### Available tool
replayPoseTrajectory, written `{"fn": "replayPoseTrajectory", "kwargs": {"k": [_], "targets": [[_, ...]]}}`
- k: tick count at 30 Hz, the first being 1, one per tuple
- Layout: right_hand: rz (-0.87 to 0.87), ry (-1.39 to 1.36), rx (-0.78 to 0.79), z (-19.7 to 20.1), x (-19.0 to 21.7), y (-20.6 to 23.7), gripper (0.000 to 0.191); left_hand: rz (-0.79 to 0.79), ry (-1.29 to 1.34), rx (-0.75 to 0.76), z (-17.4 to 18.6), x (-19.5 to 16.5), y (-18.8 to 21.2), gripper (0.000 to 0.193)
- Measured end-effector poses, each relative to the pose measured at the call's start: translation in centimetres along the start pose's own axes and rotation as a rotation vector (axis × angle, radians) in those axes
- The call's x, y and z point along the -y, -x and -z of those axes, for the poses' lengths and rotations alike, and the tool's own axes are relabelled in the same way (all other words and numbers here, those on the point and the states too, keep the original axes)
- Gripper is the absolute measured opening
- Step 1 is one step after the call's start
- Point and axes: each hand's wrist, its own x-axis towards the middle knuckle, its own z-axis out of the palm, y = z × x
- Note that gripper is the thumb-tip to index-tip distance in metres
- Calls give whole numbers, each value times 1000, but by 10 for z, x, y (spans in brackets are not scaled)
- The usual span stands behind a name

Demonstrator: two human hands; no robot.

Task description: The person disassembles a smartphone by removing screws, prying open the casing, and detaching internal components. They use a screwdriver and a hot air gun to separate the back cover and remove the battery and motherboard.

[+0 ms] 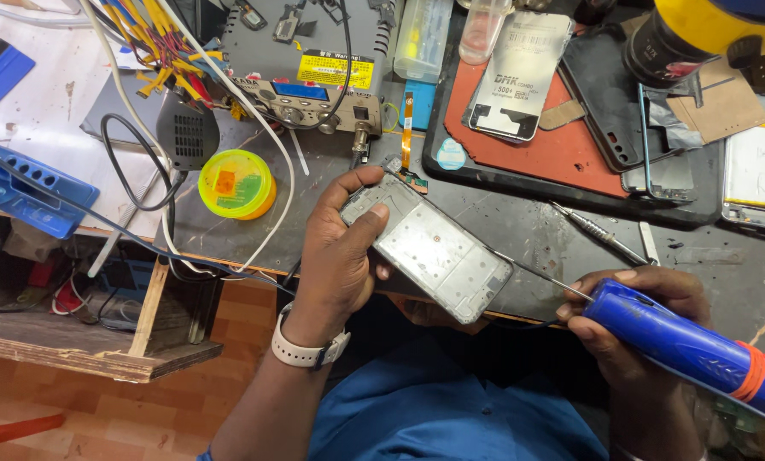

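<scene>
1. A person's left hand [335, 256] grips a silver rectangular metal phone frame [429, 248], fingers wrapped around its upper end, holding it above the near edge of a cluttered grey workbench [519, 226].
2. The right hand [634, 329] closes around a blue cylindrical soldering iron with an orange band [690, 346]; its thin tip meets the frame's lower corner.
3. A round yellow tin [236, 183] sits left of the frame.

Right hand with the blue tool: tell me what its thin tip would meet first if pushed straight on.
The right hand aims the blue tool up-left. Its thin tip would probably first meet the lower right end of the phone frame in the left hand, though depth is uncertain.
</scene>
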Motion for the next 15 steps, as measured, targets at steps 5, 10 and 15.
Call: {"fn": "replayPoseTrajectory", "kwargs": {"k": [5, 10, 15], "targets": [[26, -5, 14, 0, -3, -3, 48, 12, -3, 2, 1, -1, 0, 43], [25, -5, 2, -2, -1, -1, 48, 16, 11, -6, 0, -2, 0, 43], [41, 0, 8, -2, -2, -3, 48, 8, 11, 2, 1, -2, 0, 44]]}}
